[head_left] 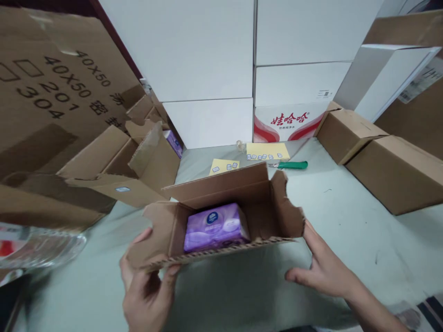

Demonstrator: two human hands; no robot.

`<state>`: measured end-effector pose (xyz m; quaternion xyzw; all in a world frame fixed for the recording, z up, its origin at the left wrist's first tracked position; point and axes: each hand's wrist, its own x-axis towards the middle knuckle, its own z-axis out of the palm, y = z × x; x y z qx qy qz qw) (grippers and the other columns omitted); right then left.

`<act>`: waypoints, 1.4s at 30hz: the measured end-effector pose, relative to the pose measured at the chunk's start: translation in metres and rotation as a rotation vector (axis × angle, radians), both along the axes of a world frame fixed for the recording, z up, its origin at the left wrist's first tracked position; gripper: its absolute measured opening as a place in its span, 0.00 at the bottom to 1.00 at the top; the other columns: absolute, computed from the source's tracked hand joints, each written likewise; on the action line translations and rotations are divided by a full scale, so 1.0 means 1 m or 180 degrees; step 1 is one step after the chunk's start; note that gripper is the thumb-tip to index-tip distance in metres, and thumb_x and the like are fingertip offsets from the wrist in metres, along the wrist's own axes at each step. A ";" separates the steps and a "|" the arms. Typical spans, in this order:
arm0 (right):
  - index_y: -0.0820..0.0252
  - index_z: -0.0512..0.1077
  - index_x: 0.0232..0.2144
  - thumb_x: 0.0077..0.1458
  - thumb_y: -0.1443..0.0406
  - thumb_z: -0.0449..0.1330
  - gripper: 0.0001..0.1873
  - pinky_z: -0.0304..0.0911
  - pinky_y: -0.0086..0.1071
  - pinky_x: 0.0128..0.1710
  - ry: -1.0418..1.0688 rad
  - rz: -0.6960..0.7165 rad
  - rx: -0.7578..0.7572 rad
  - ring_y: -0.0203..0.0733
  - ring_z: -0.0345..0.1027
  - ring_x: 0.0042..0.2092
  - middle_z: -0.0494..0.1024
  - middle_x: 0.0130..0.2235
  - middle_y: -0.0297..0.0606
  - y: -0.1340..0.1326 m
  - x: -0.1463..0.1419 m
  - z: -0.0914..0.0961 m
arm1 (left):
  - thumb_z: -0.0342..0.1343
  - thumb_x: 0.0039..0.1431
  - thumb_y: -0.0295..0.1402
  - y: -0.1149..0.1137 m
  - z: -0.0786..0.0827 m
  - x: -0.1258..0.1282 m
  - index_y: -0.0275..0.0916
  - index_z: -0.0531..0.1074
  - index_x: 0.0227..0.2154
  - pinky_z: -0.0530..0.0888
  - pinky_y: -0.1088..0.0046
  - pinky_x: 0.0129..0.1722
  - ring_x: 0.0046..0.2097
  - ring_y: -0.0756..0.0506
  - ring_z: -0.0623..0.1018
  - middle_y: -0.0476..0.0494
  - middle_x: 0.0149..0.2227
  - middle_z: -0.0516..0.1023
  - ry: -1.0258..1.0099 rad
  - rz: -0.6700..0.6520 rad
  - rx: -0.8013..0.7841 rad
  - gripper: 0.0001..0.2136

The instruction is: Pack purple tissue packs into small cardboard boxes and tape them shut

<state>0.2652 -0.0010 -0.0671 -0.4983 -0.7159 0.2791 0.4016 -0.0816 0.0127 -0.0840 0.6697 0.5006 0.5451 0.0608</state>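
An open cardboard box point(221, 251) is tilted toward me in the middle of the head view, its flaps up. Inside, toward its left end, lies a purple tissue pack point(216, 228); the right part of the box shows bare cardboard. My left hand point(147, 290) is closed around the box's front left corner, thumb in front and some fingers behind the left flap. At the opposite end my right hand point(323, 267) has its outstretched fingers against the outer side, the fingertips hidden by the cardboard. Its thumb stands spread away from the box.
Left stands another open carton point(152, 170) with a purple pack point(173, 143) beside it. Yellow sticker sheets point(268, 151) and a green cutter point(293, 165) lie behind the box. Closed cartons point(391, 170) stand right; white boxes point(207, 124) wall the back. A plastic bottle point(44, 249) lies left.
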 end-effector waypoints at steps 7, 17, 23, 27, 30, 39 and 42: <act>0.54 0.72 0.46 0.62 0.49 0.59 0.19 0.71 0.41 0.44 -0.0156 -0.1265 0.0066 0.48 0.72 0.42 0.75 0.41 0.42 0.007 0.016 -0.018 | 0.53 0.67 0.39 -0.002 -0.003 0.020 0.59 0.50 0.68 0.75 0.49 0.59 0.67 0.34 0.67 0.43 0.71 0.58 -0.0773 -0.0469 -0.0866 0.30; 0.50 0.67 0.63 0.54 0.44 0.65 0.39 0.72 0.46 0.50 0.0974 -0.0830 -0.0283 0.55 0.74 0.53 0.78 0.55 0.45 0.050 0.007 -0.030 | 0.59 0.60 0.29 -0.015 -0.003 0.045 0.45 0.66 0.58 0.79 0.64 0.54 0.55 0.40 0.79 0.37 0.54 0.77 0.0583 -0.2002 -0.0919 0.23; 0.54 0.76 0.37 0.62 0.62 0.61 0.05 0.71 0.33 0.34 0.0972 -0.1235 0.0421 0.43 0.74 0.36 0.79 0.35 0.39 -0.003 0.018 -0.023 | 0.63 0.63 0.35 0.004 0.019 0.036 0.45 0.45 0.72 0.66 0.57 0.67 0.71 0.38 0.58 0.32 0.70 0.53 0.0719 -0.1231 0.0261 0.41; 0.58 0.74 0.39 0.57 0.77 0.57 0.13 0.71 0.33 0.36 0.0159 -0.0296 0.1265 0.42 0.72 0.40 0.74 0.38 0.42 -0.041 0.001 -0.013 | 0.64 0.61 0.35 0.025 0.061 0.042 0.49 0.54 0.69 0.52 0.54 0.72 0.74 0.38 0.46 0.41 0.73 0.46 0.1454 -0.1299 0.0787 0.36; 0.62 0.72 0.44 0.54 0.82 0.53 0.20 0.71 0.34 0.39 -0.0573 0.0133 0.1746 0.42 0.68 0.44 0.70 0.41 0.44 -0.045 -0.012 -0.010 | 0.61 0.64 0.32 0.031 0.082 0.053 0.42 0.66 0.59 0.51 0.53 0.72 0.74 0.37 0.48 0.37 0.68 0.58 0.1811 -0.1457 0.0688 0.22; 0.61 0.69 0.34 0.54 0.83 0.54 0.14 0.60 0.32 0.32 -0.1096 -0.0023 0.2139 0.38 0.60 0.37 0.67 0.36 0.38 -0.030 -0.022 -0.013 | 0.57 0.67 0.34 0.026 0.079 0.060 0.38 0.65 0.57 0.58 0.56 0.69 0.72 0.36 0.51 0.33 0.66 0.59 0.1844 -0.1678 0.0467 0.18; 0.62 0.69 0.35 0.55 0.82 0.54 0.13 0.61 0.32 0.33 -0.1169 -0.0041 0.2146 0.39 0.60 0.37 0.68 0.36 0.39 -0.029 -0.024 -0.012 | 0.56 0.68 0.34 0.027 0.079 0.059 0.38 0.65 0.57 0.59 0.56 0.68 0.72 0.36 0.51 0.33 0.65 0.60 0.1830 -0.1674 0.0447 0.17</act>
